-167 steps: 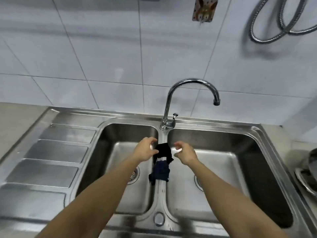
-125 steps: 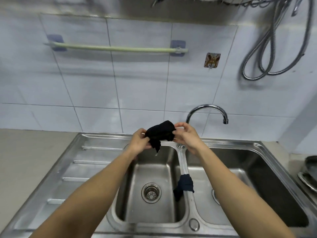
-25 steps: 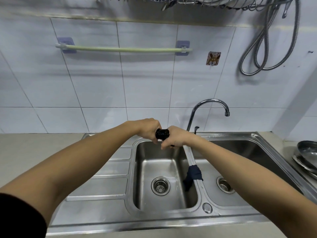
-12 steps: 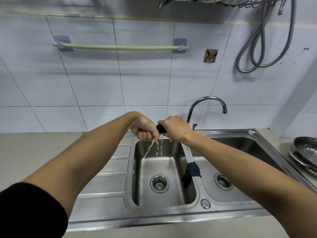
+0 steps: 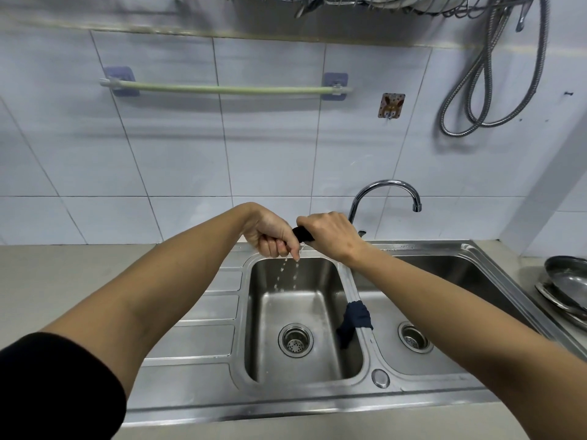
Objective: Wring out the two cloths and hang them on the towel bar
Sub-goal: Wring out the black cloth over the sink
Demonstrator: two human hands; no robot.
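A black cloth (image 5: pixel 302 234) is twisted tight between my left hand (image 5: pixel 271 236) and my right hand (image 5: pixel 330 235), above the back of the left sink basin (image 5: pixel 301 363). Only a short stretch of it shows between the fists. Water drips from it into the basin. A dark blue cloth (image 5: pixel 355 319) lies draped over the divider between the two basins, its tail hanging into the left one. The pale green towel bar (image 5: pixel 222 89) is fixed to the tiled wall above, with nothing on it.
A chrome faucet (image 5: pixel 384 198) curves up behind my right hand. The right basin (image 5: pixel 470 274) holds only its drain. Steel pans (image 5: pixel 568 287) sit on the counter at far right. A coiled metal hose (image 5: pixel 476 100) hangs on the wall. A dish rack (image 5: pixel 365 3) runs overhead.
Both fists have stayed clamped on the black cloth and twisted further. Water that streamed half a second ago now falls in drops. The blue cloth has not moved.
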